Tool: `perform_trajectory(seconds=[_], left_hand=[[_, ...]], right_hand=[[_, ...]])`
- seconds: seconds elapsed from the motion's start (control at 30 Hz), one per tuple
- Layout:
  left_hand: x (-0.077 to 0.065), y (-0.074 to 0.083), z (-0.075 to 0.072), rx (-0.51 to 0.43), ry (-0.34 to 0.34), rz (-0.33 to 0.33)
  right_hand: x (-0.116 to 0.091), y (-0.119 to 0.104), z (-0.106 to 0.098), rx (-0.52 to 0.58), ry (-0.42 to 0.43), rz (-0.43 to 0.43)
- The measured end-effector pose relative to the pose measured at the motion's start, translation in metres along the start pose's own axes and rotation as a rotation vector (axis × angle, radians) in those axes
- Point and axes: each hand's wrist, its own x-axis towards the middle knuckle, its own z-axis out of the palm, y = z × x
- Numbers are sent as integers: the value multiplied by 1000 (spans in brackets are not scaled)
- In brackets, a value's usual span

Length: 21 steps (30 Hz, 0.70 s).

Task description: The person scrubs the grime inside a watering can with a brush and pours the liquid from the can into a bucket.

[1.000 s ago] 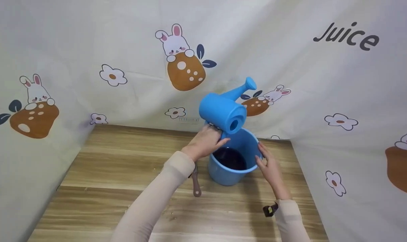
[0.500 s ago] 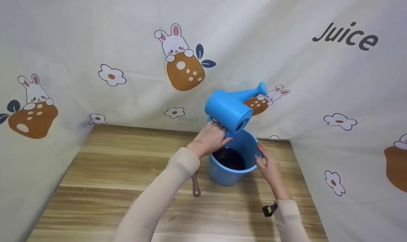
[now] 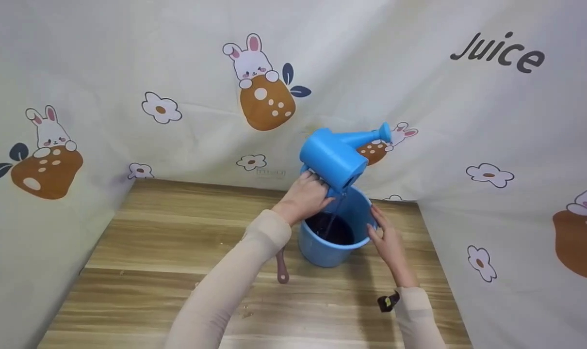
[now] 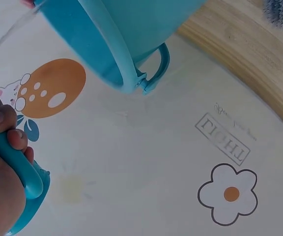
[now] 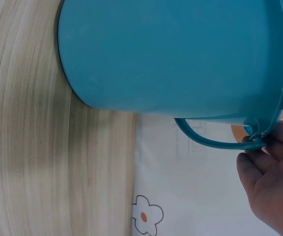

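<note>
My left hand (image 3: 305, 196) grips the handle of a blue toy watering can (image 3: 333, 157). The can is tipped over the bucket with its spout pointing right. A thin stream of water (image 3: 333, 217) runs from its opening into the light blue bucket (image 3: 322, 254), which stands upright with dark-looking liquid inside. At the bucket's right rim, my right hand (image 3: 388, 237) holds on. In the right wrist view, the fingers (image 5: 252, 172) of that hand curl at the rim beside the bucket's handle (image 5: 205, 140). The left wrist view shows fingers wrapped round the watering can's handle (image 4: 14, 160).
A brush with a mauve handle (image 3: 282, 269) lies left of the bucket, and its bristles (image 4: 279, 12) show in the left wrist view. Small wet spots (image 3: 247, 312) dot the wooden table (image 3: 153, 242). A printed cloth (image 3: 191, 58) hangs close behind the bucket.
The watering can has tilted further and shifted slightly right, its spout swinging down. Water now streams out of its opening. My right hand and the bucket have stayed in place.
</note>
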Motion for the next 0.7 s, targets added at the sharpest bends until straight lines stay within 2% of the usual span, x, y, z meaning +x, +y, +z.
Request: perform_trajectory(seconds=[0.27, 0.47, 0.7], left_hand=[[3, 2, -3, 26, 51, 24], [6, 3, -5, 88, 43, 26], [9, 3, -7, 97, 47, 33]], right_hand=[[-1, 0, -1, -10, -12, 28], [0, 1, 0, -1, -14, 22], [1, 1, 1, -2, -10, 27]])
